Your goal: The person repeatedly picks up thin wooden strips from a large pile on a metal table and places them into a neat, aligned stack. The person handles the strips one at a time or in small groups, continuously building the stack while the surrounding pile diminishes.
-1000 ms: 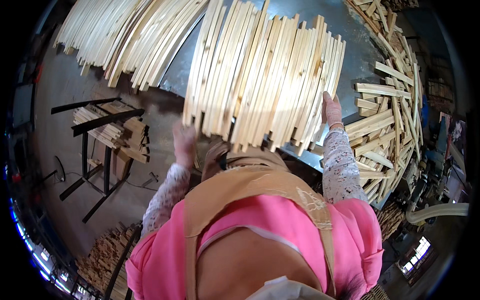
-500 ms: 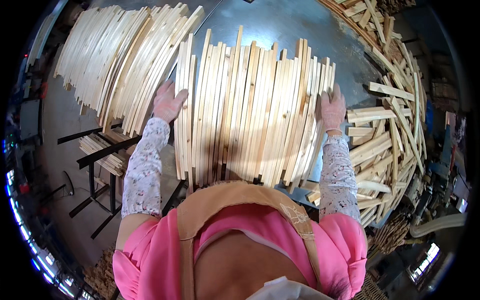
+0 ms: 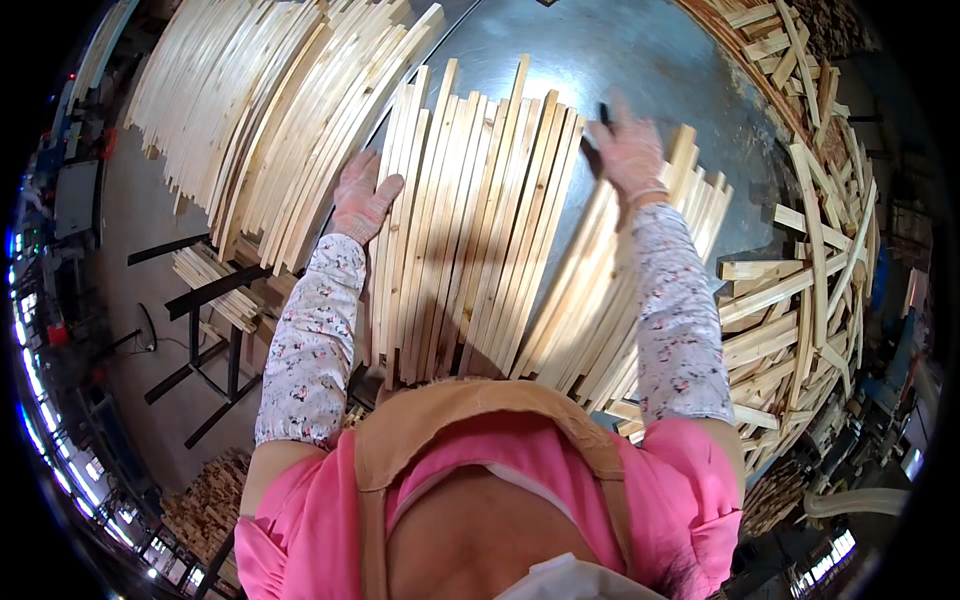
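Observation:
A row of long pale wooden slats (image 3: pixel 470 230) lies side by side on a grey metal table (image 3: pixel 620 60). My gloved left hand (image 3: pixel 362 196) rests flat against the left edge of this row, fingers spread. My gloved right hand (image 3: pixel 628 150) is blurred, at the far end of a second bunch of slats (image 3: pixel 590 310) that fans off to the right, with a gap open between the two bunches. A small dark thing shows at its fingers; whether it is gripped is unclear.
More slats are stacked in a long pile (image 3: pixel 270 130) to the left. A jumbled heap of short wooden offcuts (image 3: pixel 810 250) curves round the right side. A black metal stand (image 3: pixel 200 330) with slats on it is on the floor at the left.
The single broad row has split: my right hand moved up and inward, swinging the right-hand slats away. My left hand stays on the left edge.

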`<state>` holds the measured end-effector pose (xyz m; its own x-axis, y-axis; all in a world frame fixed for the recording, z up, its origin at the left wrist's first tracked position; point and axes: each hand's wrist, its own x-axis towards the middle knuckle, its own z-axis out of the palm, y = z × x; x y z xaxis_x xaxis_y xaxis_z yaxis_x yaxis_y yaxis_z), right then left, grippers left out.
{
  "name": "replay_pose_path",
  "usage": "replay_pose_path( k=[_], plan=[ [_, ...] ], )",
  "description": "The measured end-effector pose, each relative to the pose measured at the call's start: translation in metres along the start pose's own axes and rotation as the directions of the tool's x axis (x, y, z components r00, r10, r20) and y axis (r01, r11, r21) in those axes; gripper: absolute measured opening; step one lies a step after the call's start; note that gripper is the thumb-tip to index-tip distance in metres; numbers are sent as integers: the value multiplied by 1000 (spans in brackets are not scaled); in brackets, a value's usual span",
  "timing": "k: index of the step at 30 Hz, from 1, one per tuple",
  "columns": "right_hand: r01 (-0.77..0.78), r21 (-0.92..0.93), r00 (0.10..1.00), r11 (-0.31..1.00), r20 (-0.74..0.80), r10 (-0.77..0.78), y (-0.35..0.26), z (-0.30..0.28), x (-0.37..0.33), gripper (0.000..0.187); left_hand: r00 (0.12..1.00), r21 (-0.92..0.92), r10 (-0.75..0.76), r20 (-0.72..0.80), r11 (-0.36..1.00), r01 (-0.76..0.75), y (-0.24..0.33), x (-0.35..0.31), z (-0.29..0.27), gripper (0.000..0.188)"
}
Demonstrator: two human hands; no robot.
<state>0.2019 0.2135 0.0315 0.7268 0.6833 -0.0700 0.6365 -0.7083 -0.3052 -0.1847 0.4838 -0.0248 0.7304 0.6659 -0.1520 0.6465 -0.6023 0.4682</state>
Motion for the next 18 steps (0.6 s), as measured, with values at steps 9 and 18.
replay_pose_path(
  k=[9, 18],
  plan=[
    [89, -170, 987, 981, -121, -110, -9, 14, -81, 50, 929, 172, 365, -64, 921, -350, 120, 82, -10, 49],
    [-234, 367, 967, 900, -5, 253, -69, 69, -130, 61, 776, 433, 484, 405, 646, -629, 166, 145, -39, 28]
  ],
)
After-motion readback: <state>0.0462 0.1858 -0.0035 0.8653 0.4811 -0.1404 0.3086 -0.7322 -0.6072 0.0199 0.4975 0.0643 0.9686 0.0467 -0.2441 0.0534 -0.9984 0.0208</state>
